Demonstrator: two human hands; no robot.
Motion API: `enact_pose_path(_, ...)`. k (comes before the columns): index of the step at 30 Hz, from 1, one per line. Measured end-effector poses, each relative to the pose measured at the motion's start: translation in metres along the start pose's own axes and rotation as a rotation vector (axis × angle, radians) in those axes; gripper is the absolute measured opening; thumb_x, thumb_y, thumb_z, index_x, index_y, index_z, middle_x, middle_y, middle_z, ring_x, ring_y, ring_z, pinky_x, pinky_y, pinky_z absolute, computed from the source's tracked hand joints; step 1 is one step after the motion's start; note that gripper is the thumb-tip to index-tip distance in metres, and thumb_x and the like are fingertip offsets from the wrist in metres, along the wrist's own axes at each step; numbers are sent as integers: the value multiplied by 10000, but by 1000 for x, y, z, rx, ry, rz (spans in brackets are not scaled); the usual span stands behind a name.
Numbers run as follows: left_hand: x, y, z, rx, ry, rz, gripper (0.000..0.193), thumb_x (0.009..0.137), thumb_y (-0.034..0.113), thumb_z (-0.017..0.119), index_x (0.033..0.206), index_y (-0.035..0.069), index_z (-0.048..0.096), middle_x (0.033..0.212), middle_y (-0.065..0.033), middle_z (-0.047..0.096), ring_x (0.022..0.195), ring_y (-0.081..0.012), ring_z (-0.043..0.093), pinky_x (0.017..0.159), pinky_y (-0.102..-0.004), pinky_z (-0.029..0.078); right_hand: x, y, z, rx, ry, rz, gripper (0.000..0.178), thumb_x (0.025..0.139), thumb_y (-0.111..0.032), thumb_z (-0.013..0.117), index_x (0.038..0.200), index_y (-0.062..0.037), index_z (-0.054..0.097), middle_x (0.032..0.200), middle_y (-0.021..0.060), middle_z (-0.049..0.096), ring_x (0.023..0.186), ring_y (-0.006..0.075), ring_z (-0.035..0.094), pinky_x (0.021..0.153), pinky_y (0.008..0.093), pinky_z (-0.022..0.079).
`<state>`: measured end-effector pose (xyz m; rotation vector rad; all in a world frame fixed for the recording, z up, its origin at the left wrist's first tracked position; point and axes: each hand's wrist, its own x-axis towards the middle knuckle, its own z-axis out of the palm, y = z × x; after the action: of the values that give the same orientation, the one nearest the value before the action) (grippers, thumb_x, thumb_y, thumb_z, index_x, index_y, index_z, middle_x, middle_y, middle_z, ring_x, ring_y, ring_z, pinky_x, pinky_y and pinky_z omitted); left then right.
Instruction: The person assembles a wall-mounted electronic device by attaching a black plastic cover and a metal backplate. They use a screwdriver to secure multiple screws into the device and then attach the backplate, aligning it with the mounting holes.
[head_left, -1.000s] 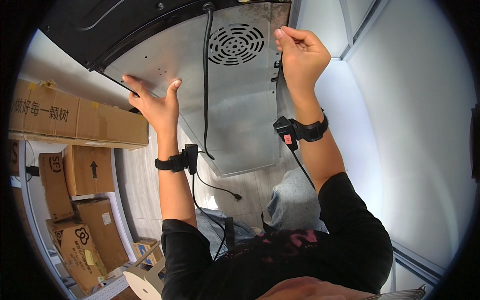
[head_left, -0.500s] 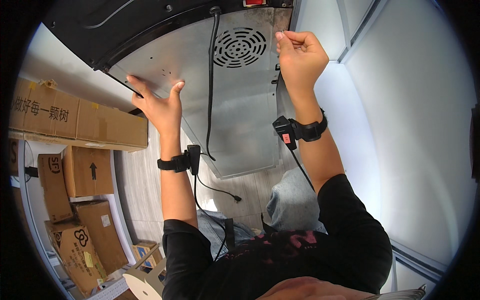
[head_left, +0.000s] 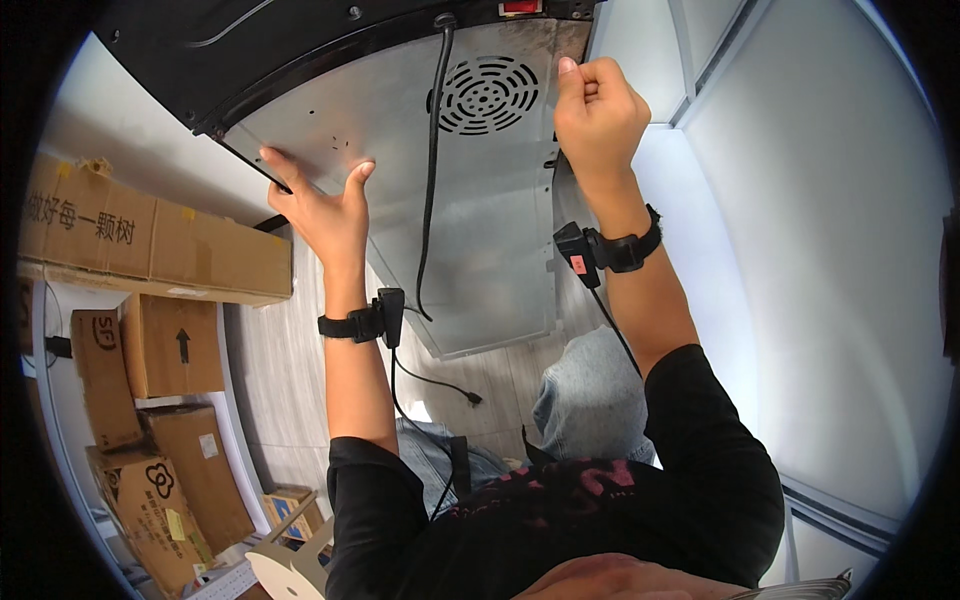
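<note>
A large appliance with a black casing and a grey metal back panel (head_left: 480,230) fills the upper part of the head view. The panel has a round vent grille (head_left: 488,95), and a black power cord (head_left: 430,180) hangs down over it. My left hand (head_left: 325,210) lies flat with spread fingers against the panel's left edge. My right hand (head_left: 598,110) is closed in a fist at the panel's upper right edge; what it pinches is hidden. Both wrists wear black bands with small devices.
Several brown cardboard boxes (head_left: 150,240) are stacked along the left, some on white shelving (head_left: 45,400). A white wall panel (head_left: 800,250) runs close on the right. The grey wood-look floor (head_left: 290,380) and my knees in jeans (head_left: 590,400) lie below the appliance.
The appliance and both hands have shifted slightly up in view. My left hand slid a little along the panel's left edge. The right fist stays at the upper right edge.
</note>
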<state>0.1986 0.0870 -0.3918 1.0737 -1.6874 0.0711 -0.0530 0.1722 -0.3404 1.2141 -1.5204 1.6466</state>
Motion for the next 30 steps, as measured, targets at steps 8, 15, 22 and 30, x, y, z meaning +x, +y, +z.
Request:
enact_pose_path(8, -1, 2, -1, -30, -22, -53, 1217, 653, 300, 844, 1492, 109, -18, 1356, -284, 384, 1160, -401, 358, 974, -461, 354, -1, 12, 1, -66, -43, -106, 306, 852, -113, 633, 603, -48, 467, 440, 68, 438, 350, 226, 408, 342, 325, 302)
enact_pose_path(15, -1, -3, 1, -21, 4, 6, 1208, 659, 360, 840, 1494, 102, 6, 1260, -287, 414, 1129, -364, 389, 967, -407, 356, -3, 16, 4, -132, -35, -143, 374, 890, -193, 617, 583, -60, 448, 409, 57, 397, 336, 236, 387, 342, 332, 295)
enact_pose_path(22, 0, -5, 1, 5, 7, -1, 1211, 652, 372, 841, 1492, 92, 15, 1279, -274, 420, 1131, -362, 390, 965, -408, 359, -4, 12, -3, -64, -139, -105, 363, 866, -240, 656, 607, -71, 465, 426, 34, 438, 352, 207, 433, 360, 308, 331)
enact_pose_path(30, -1, -5, 1, 7, -5, -25, 1212, 647, 384, 841, 1490, 80, 26, 1321, -273, 405, 1143, -368, 389, 975, -416, 355, -5, 5, -7, 98, -30, -136, 122, 784, -36, 675, 756, -35, 556, 503, 38, 528, 411, 174, 514, 394, 268, 384)
